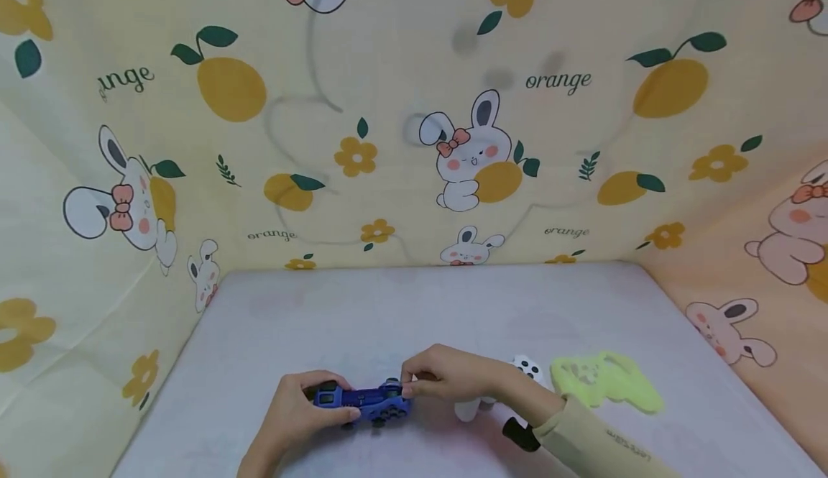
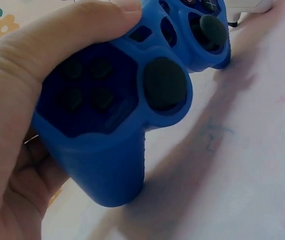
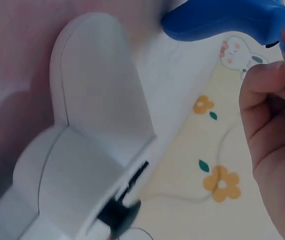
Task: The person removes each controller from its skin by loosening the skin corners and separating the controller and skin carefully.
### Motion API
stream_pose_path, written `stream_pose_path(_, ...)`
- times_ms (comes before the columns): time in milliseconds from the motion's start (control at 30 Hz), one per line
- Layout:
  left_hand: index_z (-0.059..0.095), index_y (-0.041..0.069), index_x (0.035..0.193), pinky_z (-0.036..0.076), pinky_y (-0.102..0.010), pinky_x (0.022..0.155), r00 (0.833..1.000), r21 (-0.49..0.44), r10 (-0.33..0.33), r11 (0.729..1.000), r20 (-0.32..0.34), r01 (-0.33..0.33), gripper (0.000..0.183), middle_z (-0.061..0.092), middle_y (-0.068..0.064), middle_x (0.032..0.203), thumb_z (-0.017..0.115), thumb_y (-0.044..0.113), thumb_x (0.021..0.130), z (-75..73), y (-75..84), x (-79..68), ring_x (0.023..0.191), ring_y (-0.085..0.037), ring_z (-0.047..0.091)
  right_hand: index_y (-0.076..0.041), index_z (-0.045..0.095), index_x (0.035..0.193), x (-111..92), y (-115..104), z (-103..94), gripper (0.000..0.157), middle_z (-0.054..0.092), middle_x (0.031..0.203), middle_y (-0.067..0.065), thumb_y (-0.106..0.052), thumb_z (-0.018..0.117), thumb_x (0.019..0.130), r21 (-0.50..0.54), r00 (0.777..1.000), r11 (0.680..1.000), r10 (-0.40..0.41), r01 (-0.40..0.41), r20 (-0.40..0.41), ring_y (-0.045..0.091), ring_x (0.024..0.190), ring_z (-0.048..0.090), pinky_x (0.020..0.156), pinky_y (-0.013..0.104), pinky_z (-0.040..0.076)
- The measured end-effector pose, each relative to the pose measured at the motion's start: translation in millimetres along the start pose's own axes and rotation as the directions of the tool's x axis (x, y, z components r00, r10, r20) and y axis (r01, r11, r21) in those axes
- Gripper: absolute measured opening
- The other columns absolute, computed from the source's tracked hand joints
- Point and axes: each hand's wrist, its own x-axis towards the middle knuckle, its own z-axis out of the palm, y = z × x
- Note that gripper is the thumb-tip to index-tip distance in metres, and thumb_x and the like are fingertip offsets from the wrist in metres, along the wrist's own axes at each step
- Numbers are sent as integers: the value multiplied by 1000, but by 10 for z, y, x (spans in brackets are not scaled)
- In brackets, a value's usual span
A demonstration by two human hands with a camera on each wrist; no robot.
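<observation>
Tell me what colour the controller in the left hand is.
The controller is blue, with dark thumbsticks; the left wrist view shows it best.

Controllers: I count two, blue controller [image 1: 371,396] between six and seven o'clock, white controller [image 1: 466,410] between five and six.
Covers: one yellow-green cover [image 1: 604,384], four o'clock.
Hands: two on my feed, left hand [image 1: 299,407] at seven, right hand [image 1: 456,373] between five and six.

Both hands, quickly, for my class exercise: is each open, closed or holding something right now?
Left hand: closed, holding the blue game controller by one end.
Right hand: closed, pinching the edge at that controller's other end.
</observation>
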Motion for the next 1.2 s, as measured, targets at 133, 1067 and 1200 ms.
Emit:
stream_pose_path(133,76,23,86,54,-32,67,1000,0,-13,1000,2,13,33,72,5,88,95,34,61,-17,20,-10,82,-22,64,-18,65,92,-55,-7,-5,15,40,62,-16,-27,58,101,-58,1000,998,-21,21,-2,-4,53,33,51,15,32)
stream_pose_path(1067,76,22,88,55,-33,67,1000,-31,-29,999,-1,29,34,72,4,90,95,32,61,-12,23,-9,84,-24,64,-20,71,90,-144,10,208,5,32,52,-14,-24,70,93,147,978,984,125,-101,-169,-1,47,25,50,17,29)
stream_pose_path(1200,75,22,88,54,-32,69,999,-10,-36,999,0,36,35,72,5,90,94,34,61,-5,40,0,85,-23,63,-20,75,87,-120,-41,224,2,33,48,-14,-19,76,88,183,959,975,167,-126,-231,-2,43,25,46,18,27)
